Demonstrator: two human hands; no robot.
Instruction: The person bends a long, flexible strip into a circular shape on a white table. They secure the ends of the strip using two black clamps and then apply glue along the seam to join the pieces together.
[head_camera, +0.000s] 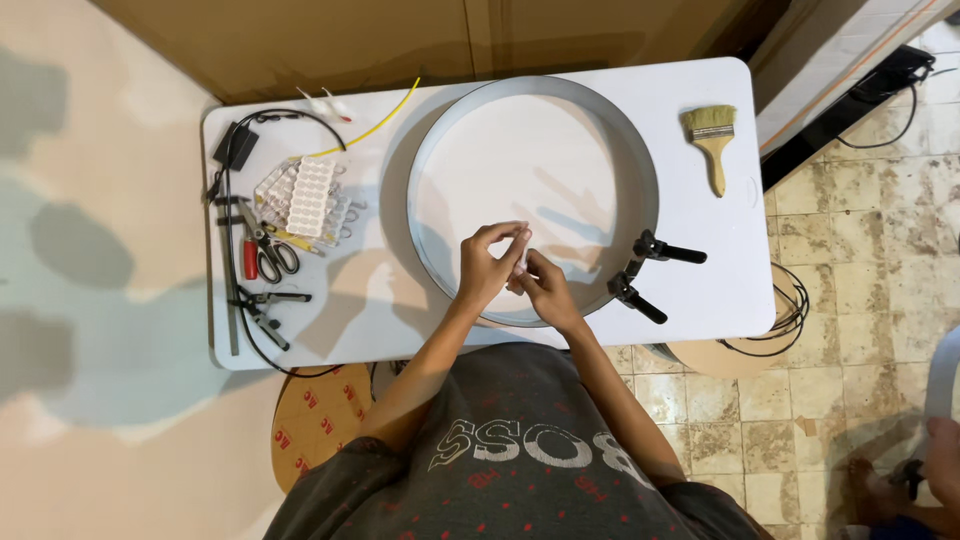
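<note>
Both hands meeting at frame centre over round white panel (520, 160); left hand (487, 265) fingers pinched shut on small white piece (519, 240); right hand (545, 290) curled beneath, contents unclear; two black clamps (650, 270) gripping metal rim (420, 160) lower right, presumably securing it.

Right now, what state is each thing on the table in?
Ring: flat on table, two clamps gripping its rim.
Brush: lying untouched.
Scissors: closed, lying flat.
Left hand: fingers pinching a small white piece.
Right hand: fingers touching that piece.
</note>
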